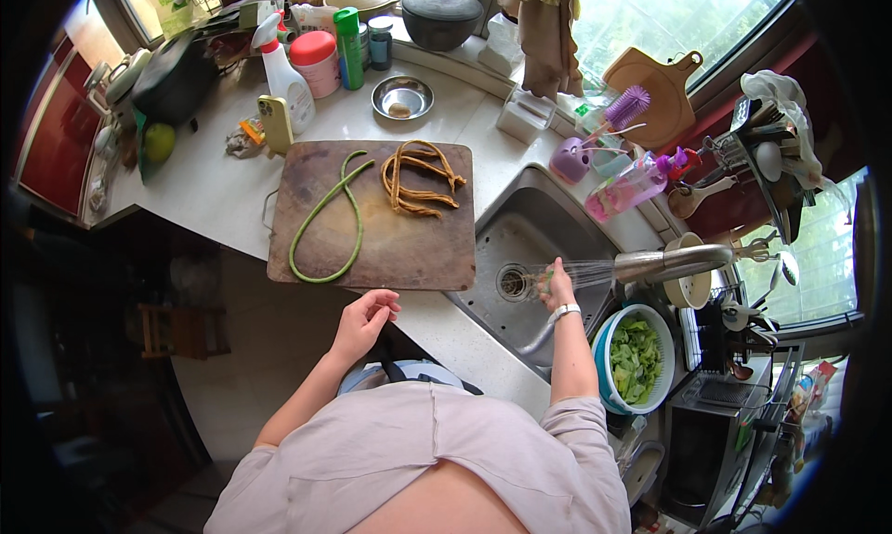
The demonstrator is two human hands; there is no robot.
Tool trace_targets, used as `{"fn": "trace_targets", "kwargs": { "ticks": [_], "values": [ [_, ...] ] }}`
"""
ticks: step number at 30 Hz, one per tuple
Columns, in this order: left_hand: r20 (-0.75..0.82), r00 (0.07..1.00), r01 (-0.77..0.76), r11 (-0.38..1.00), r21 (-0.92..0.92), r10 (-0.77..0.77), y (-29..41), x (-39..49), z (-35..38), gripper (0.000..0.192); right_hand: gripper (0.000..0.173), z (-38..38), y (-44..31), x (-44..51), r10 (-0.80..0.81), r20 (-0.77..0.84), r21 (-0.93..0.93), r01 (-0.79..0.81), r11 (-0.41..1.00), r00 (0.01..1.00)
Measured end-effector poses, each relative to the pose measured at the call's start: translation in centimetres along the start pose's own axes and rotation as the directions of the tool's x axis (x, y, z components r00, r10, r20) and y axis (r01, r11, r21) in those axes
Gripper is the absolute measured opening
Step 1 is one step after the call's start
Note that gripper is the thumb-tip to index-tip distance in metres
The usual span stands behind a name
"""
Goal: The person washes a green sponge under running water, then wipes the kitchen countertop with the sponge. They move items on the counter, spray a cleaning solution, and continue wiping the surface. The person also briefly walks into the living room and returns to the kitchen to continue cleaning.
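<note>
My right hand [557, 287] is in the stainless-steel sink [505, 328], under a spray of water from the faucet [669, 261]. Something small and greenish shows at its fingers, but blur and water hide whether it is held. My left hand [366, 319] hovers by the front edge of the wooden cutting board [390, 262], fingers loosely bent and nothing visible in them. A green long bean [355, 217] lies looped on the board's left side. To its right rests a bundle of brown, wrinkled strands [408, 199], perhaps pickled long beans.
A basket of cut leafy greens [635, 360] stands right of the sink. Behind the board are a steel dish [403, 97], a phone [276, 125] standing upright, and a spray bottle [287, 81]. A pink soap bottle [627, 185] stands at the sink's back edge.
</note>
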State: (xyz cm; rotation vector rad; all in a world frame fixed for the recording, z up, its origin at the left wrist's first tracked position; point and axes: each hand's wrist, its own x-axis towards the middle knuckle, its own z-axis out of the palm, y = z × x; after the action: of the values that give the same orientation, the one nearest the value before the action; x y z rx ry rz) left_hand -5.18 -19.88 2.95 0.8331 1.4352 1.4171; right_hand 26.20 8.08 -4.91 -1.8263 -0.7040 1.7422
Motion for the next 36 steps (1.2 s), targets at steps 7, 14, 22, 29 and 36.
{"fn": "trace_targets", "kwargs": {
  "ticks": [7, 14, 22, 29, 36],
  "values": [
    [-0.002, 1.0, 0.026, 0.999, 0.027, -0.026, 0.0, -0.2, -0.2, 0.019, 0.036, 0.9, -0.1, 0.5, -0.004, -0.187, -0.044, -0.004, 0.999, 0.982],
    [-0.009, 1.0, 0.021, 0.999, 0.042, -0.021, -0.1, -0.4, -0.1, 0.018, 0.03, -0.9, 0.8, 2.1, 0.094, 0.297, 0.237, -0.169, 0.957, 0.95],
    [0.011, 1.0, 0.012, 0.999, 0.037, -0.013, -0.2, -0.3, 0.1, 0.018, 0.044, -3.1, 0.4, 1.4, -0.013, 0.297, 0.625, -0.184, 0.759, 0.955],
    [0.024, 1.0, 0.012, 0.999, 0.032, -0.013, -0.1, 0.0, 0.4, 0.017, 0.055, -3.5, 2.8, -0.3, -0.027, 0.447, 0.568, -0.26, 0.781, 0.894],
    [0.064, 0.998, 0.025, 0.999, 0.025, -0.026, 0.3, 0.4, 0.5, 0.017, 0.052, -3.6, 3.1, 0.2, 0.158, 0.319, 0.299, -0.257, 0.919, 0.935]
  ]
}}
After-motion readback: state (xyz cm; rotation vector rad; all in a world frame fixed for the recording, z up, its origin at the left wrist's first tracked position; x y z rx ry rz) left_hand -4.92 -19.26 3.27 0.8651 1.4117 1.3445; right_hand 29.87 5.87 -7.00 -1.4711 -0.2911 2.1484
